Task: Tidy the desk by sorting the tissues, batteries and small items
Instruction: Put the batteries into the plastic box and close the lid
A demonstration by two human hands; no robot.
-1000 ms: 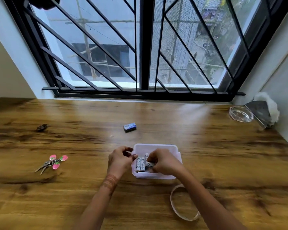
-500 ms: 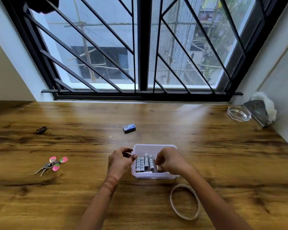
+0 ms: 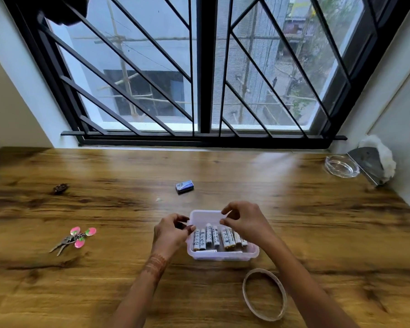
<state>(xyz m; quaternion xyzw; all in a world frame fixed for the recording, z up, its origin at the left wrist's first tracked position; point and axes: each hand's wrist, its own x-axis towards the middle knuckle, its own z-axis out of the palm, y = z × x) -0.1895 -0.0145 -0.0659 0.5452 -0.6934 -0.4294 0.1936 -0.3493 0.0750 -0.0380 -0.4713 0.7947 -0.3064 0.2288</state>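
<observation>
Fingers (image 3: 187, 229) of left hand (image 3: 169, 234) pinch box (image 3: 223, 255) rim (right hand (image 3: 245, 221) curled, unclear).

Home room: wooden desk (image 3: 317, 221) beneath a grilled window (image 3: 204, 67), keys (image 3: 66, 240) and glass ashtray (image 3: 341, 166) around.

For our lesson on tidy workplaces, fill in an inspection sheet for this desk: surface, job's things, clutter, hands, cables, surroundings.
Surface: wooden desk.
Job's things: batteries side by side in box; tissues in holder, far right; keys, blue packet and ring lie loose.
Clutter: ashtray; small dark item, far left.
Hands: left hand at box's left rim; right hand over batteries, fingers curled; grips unclear.
Cables: nothing seen.
Surroundings: barred window behind; walls on both sides.
</observation>
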